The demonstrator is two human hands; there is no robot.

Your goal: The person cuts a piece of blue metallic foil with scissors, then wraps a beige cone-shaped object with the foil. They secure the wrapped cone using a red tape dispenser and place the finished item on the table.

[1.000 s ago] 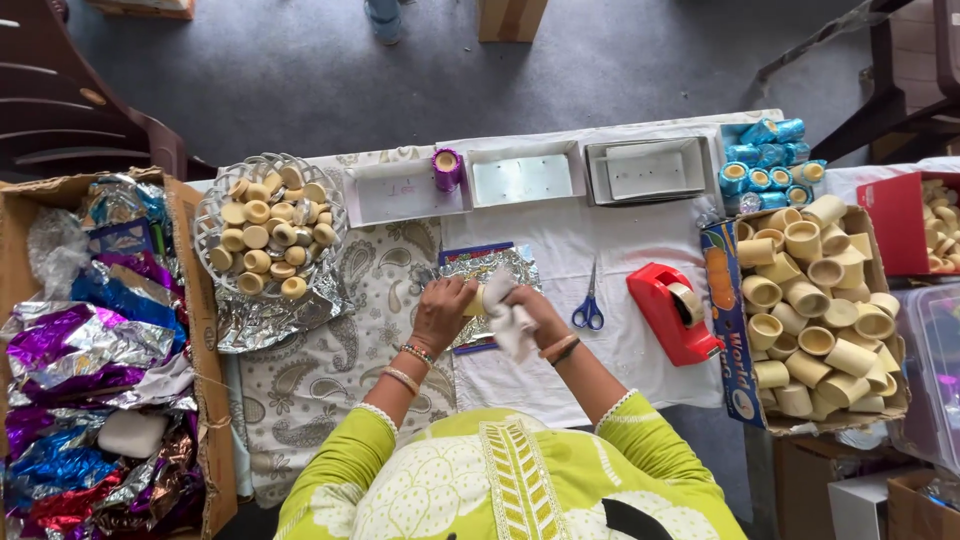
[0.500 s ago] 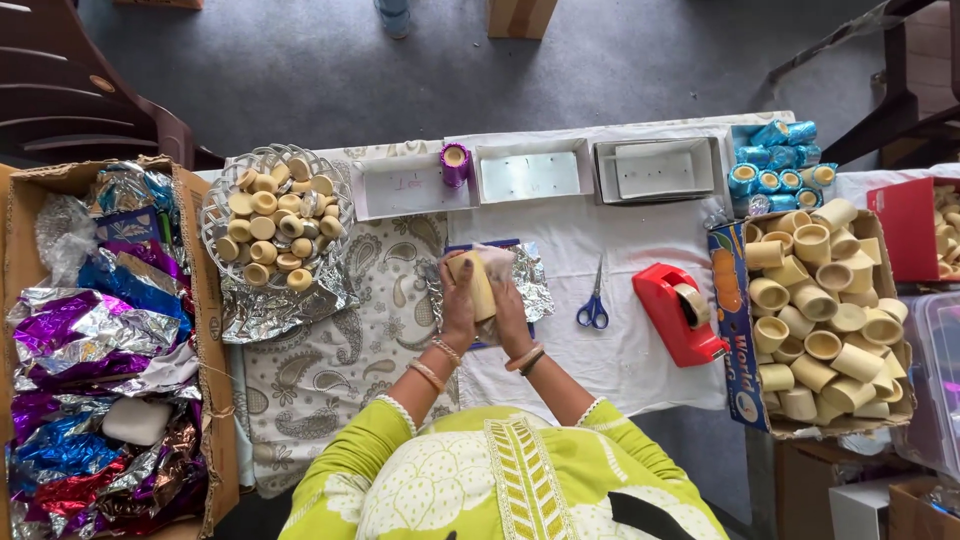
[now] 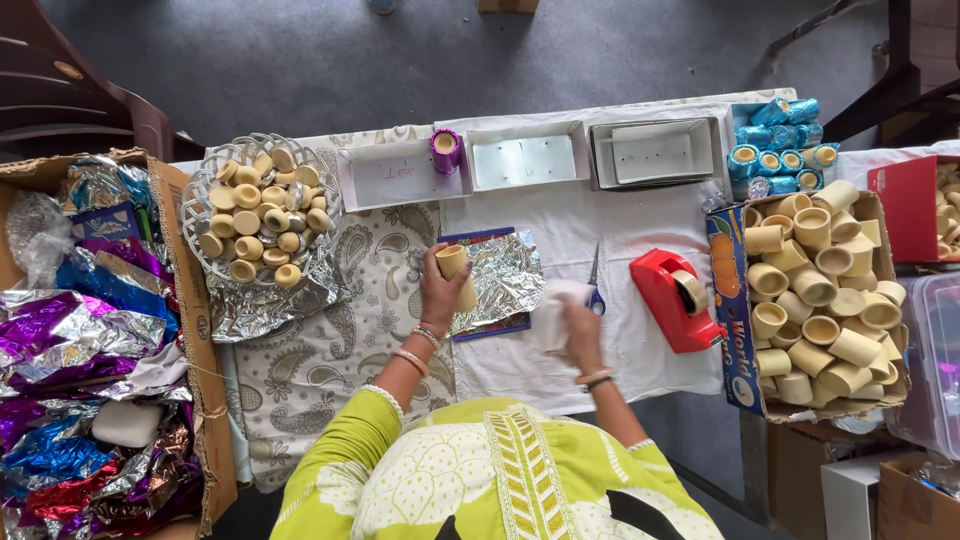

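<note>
Holding a cream cylinder (image 3: 455, 272) upright, the left hand (image 3: 441, 297) is closed around its lower part, over the silver foil sheet (image 3: 508, 277) near the middle of the worktop (image 3: 560, 215). Half a second ago both hands were pressed together around that cylinder; now they are apart, and the right hand (image 3: 578, 330) has come away toward the near edge, its fingers closed on a white piece (image 3: 553, 318), paper or tissue by the look of it. The cylinder is bare, with no foil on it yet.

The foil lies on a dark flat card with a red and blue border. Just right of the right hand lie blue-handled scissors (image 3: 595, 290), then a red tape dispenser (image 3: 676, 298).

Along the far edge stand three shallow white box trays (image 3: 527, 160), with a purple-wrapped cylinder (image 3: 445, 150) between the first two. At the far right corner sits a cluster of blue-wrapped cylinders (image 3: 780, 145). By the right edge, a carton with a blue and orange printed side (image 3: 728, 300) holds many bare cream cylinders. At the left, a foil-lined wire basket (image 3: 262, 210) holds cream round pieces, and a brown carton (image 3: 195, 330) beyond the left edge is full of crumpled purple, blue and silver foil.
</note>
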